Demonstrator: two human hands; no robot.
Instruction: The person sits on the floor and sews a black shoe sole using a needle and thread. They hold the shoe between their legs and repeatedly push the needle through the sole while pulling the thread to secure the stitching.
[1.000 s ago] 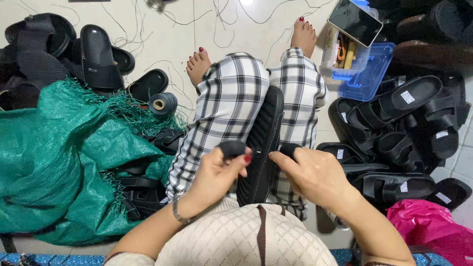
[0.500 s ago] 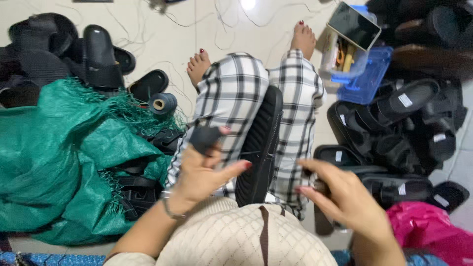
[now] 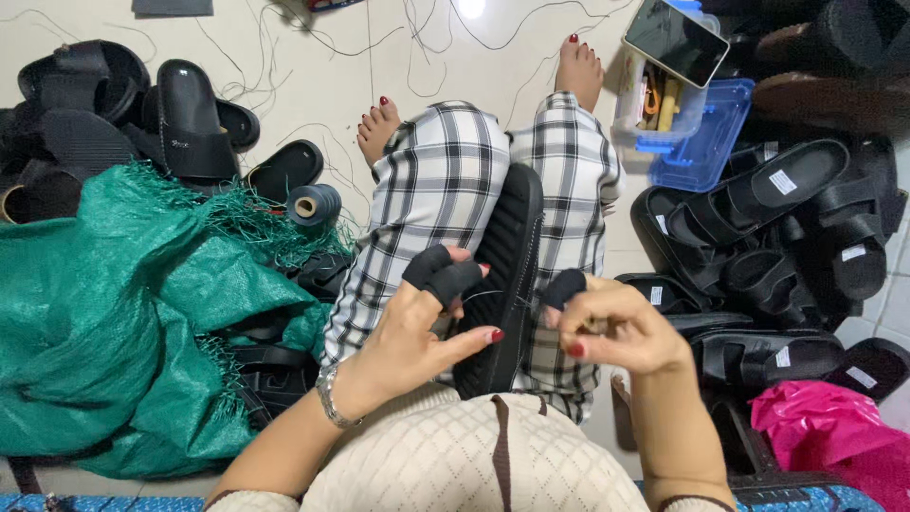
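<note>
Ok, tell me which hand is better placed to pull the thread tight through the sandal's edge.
Right, probably. The right hand is closed, pinching at the thread's end beside the black sandal on the lap. The left hand lies open against the sandal's other edge, seemingly steadying it.

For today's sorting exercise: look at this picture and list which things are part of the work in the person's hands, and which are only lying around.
In the work:
black sandal sole on the lap
thin thread between the hands
left hand, with black finger covers
right hand

Lying around:
green sack
thread spool
pile of black sandals
blue box
phone
pink bag
</note>
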